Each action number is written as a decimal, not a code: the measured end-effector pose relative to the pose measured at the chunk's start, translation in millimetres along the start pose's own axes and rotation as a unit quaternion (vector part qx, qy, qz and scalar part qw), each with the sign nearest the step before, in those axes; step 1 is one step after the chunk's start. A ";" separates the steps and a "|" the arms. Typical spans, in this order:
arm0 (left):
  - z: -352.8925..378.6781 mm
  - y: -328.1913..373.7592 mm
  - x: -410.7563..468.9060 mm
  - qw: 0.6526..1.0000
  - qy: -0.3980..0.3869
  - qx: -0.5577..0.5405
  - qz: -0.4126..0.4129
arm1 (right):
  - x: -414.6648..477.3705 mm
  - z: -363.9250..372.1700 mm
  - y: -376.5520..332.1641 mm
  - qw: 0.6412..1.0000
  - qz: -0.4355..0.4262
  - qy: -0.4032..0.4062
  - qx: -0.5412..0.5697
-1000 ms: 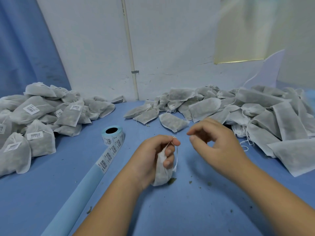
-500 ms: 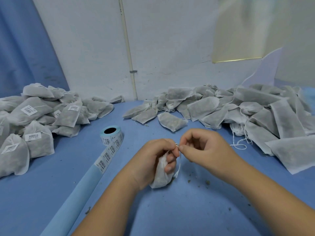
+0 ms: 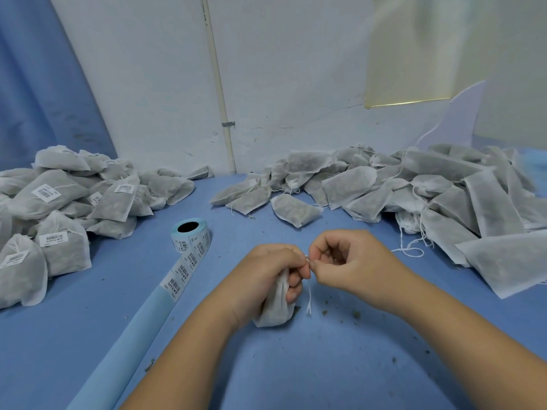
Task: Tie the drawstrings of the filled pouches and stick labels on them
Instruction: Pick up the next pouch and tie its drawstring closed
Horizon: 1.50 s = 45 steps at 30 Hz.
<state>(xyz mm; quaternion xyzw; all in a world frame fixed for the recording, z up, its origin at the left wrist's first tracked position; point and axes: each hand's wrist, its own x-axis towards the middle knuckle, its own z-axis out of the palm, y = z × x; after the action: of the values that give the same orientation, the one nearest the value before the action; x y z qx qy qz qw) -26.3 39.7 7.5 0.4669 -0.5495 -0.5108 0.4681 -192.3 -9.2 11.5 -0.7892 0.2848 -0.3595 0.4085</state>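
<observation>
person, head-worn view: two arms listed.
left hand (image 3: 266, 276): bare; fingers (image 3: 291, 295) with short-cut nails.
left forearm (image 3: 189, 350): bare and smooth, uncovered as far as the near edge.
right hand (image 3: 355, 261): bare; rounded knuckles, creases at the finger joints.
right forearm (image 3: 458, 329): bare, uncovered to the near right corner, broadened by the wide lens.

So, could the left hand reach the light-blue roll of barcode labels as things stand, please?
Probably not yet. The blue table between the left hand and the light-blue roll of barcode labels lies bare, but its grip is full: it holds the white fabric pouch whose drawstring the right hand pinches.
</observation>
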 end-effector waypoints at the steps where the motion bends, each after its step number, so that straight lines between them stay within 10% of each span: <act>1: -0.2 0.8 -0.6 1.000 -0.004 0.004 -0.003 | 0.0 -0.5 0.8 1.000 0.000 -0.002 0.001; 31: 1.5 6.3 -7.2 0.989 0.077 0.129 -0.006 | 3.2 -14.7 10.2 0.991 0.067 -0.116 0.018; 45: 2.0 3.6 -2.4 0.986 0.118 0.116 0.028 | 6.1 -5.1 2.9 0.993 0.053 -0.009 0.109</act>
<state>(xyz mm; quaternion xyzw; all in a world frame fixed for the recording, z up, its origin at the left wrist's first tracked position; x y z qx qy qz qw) -28.2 42.5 11.0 0.5595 -0.5586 -0.3719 0.4865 -193.3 -17.4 13.1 -0.7273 0.2814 -0.3592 0.5126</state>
